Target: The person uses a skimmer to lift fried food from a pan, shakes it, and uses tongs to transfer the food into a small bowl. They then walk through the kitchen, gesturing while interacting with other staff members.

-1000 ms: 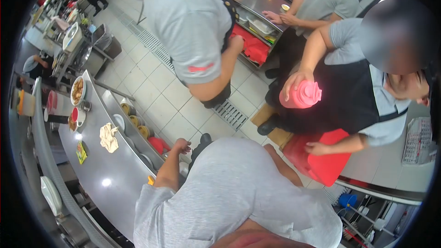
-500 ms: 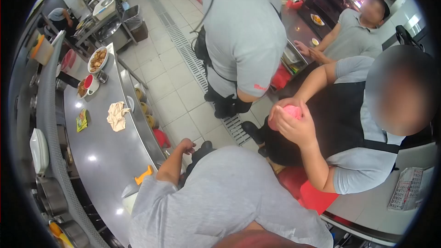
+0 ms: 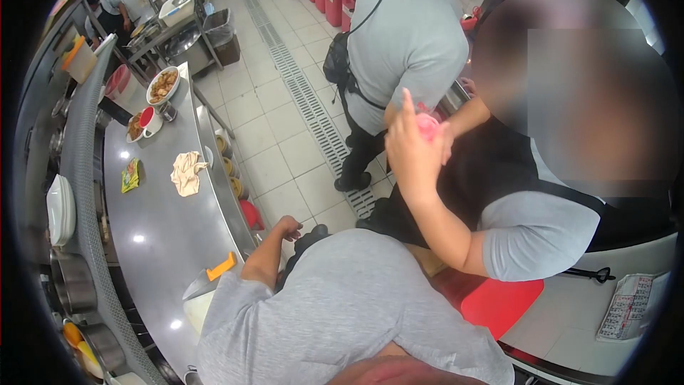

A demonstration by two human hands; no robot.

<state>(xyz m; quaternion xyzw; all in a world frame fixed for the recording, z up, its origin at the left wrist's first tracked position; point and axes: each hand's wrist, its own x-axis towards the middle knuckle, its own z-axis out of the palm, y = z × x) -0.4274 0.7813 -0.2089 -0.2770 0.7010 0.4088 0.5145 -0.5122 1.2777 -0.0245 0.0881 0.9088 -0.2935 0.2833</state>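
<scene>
My left hand (image 3: 289, 228) hangs beside my belly, just off the edge of the steel counter (image 3: 153, 228). Its fingers are loosely bent, with nothing seen in them. My right hand is out of view; my grey shirt fills the bottom middle. Closest to my left arm on the counter is a knife (image 3: 221, 265) with an orange handle, its blade over a white cutting board (image 3: 201, 311) partly hidden by my sleeve. Farther along lie a beige cloth (image 3: 187, 173) and a yellow-green packet (image 3: 131, 175).
To my right, a co-worker holds something pink (image 3: 427, 126) in both hands. Another person (image 3: 406, 36) stands ahead by the floor drain (image 3: 299, 93). Food bowls (image 3: 164, 85) and a red-and-white cup (image 3: 149, 121) sit at the counter's far end. A red panel (image 3: 502, 306) is at right.
The co-worker on the right has come closer and lifted the pink thing, one finger now pointing up. My view has shifted slightly. My left hand stays beside the counter.
</scene>
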